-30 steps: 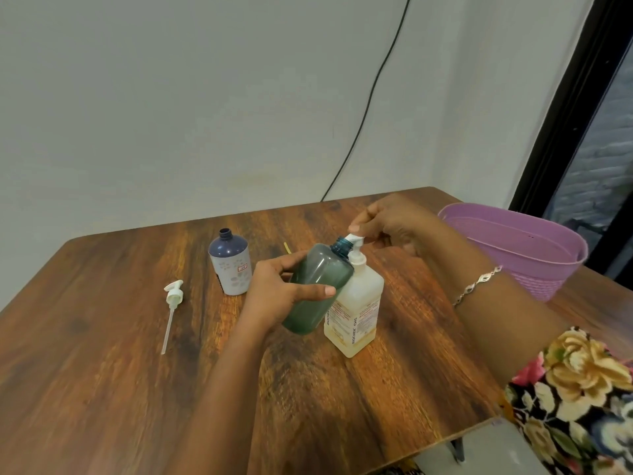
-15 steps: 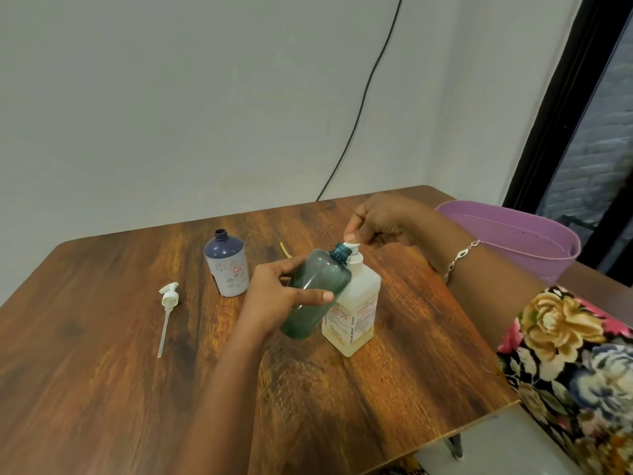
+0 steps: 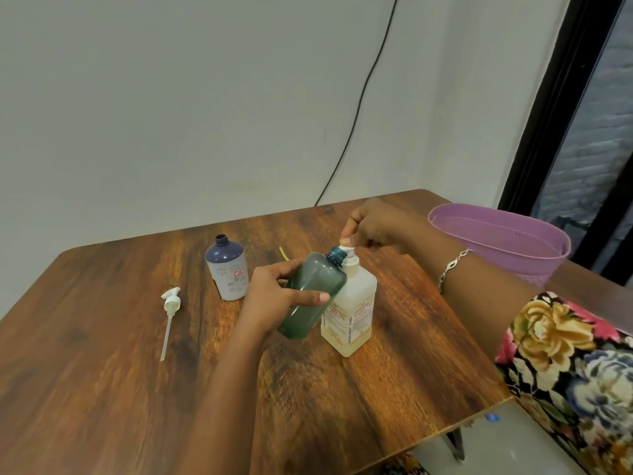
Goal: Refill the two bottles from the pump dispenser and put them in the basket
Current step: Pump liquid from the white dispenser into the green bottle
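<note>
From my head camera I count two bottles, one pump dispenser (image 3: pixel 352 310), one loose pump (image 3: pixel 170 303) and one basket (image 3: pixel 527 265).

The first bottle is the green bottle (image 3: pixel 318 275), which is up off the table (image 3: pixel 102 371) in my left hand (image 3: pixel 274 296). My fingers and thumb are wrapped round its middle in a firm grip. I hold it tilted, with its open neck up against the spout of the dispenser.

The second is the blue bottle (image 3: pixel 227 269). It stands upright and uncapped on the table, to the left of my left hand and clear of it.

The loose pump lies flat further left, its thin tube pointing toward me.

The pump dispenser is a pale square bottle, and it stands upright just right of the green bottle. My right hand (image 3: pixel 380 224) is above it, with the fingers curled in and the fingertips closed on its white pump head (image 3: pixel 347 250). A bracelet (image 3: pixel 452 267) sits on that wrist.

The purple basket stands at the right edge of the table, well apart from both bottles. I cannot see anything inside it.

One small yellow strip (image 3: pixel 283 253) lies behind the green bottle.
</note>
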